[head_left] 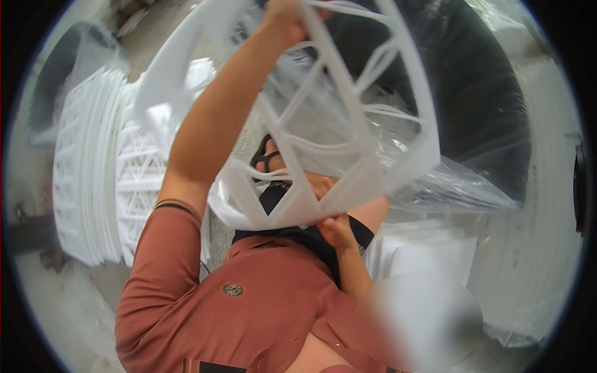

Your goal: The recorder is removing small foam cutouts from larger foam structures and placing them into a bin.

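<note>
Here, largest first:

Black bag: a large dark bag (479,93) under a clear plastic film (460,180), filling the upper right behind the frame.

Stack of frames: white lattice pieces (93,174) standing on edge in a row at the left, on the floor, wrapped partly in clear film.

Held frame: a white plastic lattice frame (354,124), ring-shaped with crossing struts, raised in the middle of the view, tilted, in front of the black bag and above the person's lap.

White sheets: a flat pile of white pieces (429,248) at lower right, just beside the right forearm.

Left hand: left hand (283,22) lifted to the top edge, fingers closed round the upper rim of the held frame; the grip is partly cut off, so probably a full grasp.

Right hand: right hand (336,227) low, at the frame's bottom edge, fingers curled on the lower rim.

Sandalled foot: a foot in a black sandal (267,158), seen through the frame's openings.
</note>
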### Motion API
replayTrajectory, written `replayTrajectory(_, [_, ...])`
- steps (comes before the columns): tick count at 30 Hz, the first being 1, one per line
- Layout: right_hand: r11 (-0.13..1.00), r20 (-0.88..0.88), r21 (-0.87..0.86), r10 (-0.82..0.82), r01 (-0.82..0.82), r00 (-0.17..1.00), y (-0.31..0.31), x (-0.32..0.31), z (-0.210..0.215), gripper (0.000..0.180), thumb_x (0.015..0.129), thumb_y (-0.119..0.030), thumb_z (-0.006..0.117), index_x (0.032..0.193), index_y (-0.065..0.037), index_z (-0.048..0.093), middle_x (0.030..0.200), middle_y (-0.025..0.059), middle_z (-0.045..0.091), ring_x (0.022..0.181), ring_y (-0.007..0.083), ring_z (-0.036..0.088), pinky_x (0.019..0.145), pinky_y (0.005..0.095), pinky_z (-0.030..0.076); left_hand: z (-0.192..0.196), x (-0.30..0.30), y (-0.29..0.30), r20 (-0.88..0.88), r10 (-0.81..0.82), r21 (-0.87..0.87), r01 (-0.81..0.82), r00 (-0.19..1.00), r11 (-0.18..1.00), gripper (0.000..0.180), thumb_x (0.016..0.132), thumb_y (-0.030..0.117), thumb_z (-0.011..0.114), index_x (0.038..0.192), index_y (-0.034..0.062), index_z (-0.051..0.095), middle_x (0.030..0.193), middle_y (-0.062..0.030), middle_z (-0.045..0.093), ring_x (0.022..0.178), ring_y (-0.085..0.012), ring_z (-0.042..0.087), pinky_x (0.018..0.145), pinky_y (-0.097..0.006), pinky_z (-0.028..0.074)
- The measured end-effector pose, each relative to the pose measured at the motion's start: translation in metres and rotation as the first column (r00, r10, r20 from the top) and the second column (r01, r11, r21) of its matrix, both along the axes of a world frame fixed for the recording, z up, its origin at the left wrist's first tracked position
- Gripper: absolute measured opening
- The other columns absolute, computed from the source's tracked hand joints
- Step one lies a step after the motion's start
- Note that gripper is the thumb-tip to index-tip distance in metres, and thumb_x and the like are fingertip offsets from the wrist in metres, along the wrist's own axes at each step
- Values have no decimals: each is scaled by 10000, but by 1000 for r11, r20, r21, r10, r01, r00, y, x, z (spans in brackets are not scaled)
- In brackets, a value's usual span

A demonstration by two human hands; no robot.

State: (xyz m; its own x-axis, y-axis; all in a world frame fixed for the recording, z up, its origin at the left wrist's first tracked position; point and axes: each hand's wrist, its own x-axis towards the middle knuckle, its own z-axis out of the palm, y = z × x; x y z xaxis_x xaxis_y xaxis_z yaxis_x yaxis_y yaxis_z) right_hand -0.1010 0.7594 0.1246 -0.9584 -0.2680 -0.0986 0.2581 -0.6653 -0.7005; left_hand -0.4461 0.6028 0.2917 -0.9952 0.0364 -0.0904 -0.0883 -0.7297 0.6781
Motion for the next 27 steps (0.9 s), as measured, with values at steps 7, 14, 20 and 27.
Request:
replayTrajectory(7, [945, 182, 138, -318, 297, 930, 27, -36, -2, 473, 919, -149, 612, 1337, -8, 442, 1333, 147, 492, 1221, 245, 483, 1033, 401, 394, 13, 199, 11, -794, -189, -518, -480, 578, 708, 407, 776, 184, 719, 1097, 24, 529, 864, -140, 609, 744, -283, 620, 677, -380, 490])
replayTrajectory(14, [886, 159, 88, -465, 456, 871, 56, -71, 63, 394, 984, -289, 483, 1292, -43, 483, 1246, 85, 566, 1168, 244, 524, 1022, 420, 400, -158, 350, -78, 27, -823, -398, 762, 567, 511, 571, 894, 339, 617, 1333, 5, 468, 1313, -147, 534, 1169, -253, 538, 1022, -362, 414])
replayTrajectory(20, [951, -20, -75, -302, 299, 953, 90, -56, 62, 470, 969, -367, 479, 1309, -42, 488, 1302, 128, 540, 1221, 279, 489, 1051, 452, 361, -240, 334, -109, 98, -294, 585, 184, 951, 790, 932, 788, 694, 547, 1422, 45, 334, 1424, -150, 418, 1243, -355, 453, 1068, -510, 339])
replayTrajectory(27, [464, -92, 456, -824, 760, 558, 95, -32, 108, 701, 907, -579, 454, 1371, -53, 437, 1394, 131, 450, 1269, 325, 441, 1040, 512, 379, -309, 277, -181, 382, 298, 474, -462, 875, 749, 853, 833, 684, 482, 1372, 29, 391, 1273, -155, 521, 1091, -358, 542, 970, -521, 432])
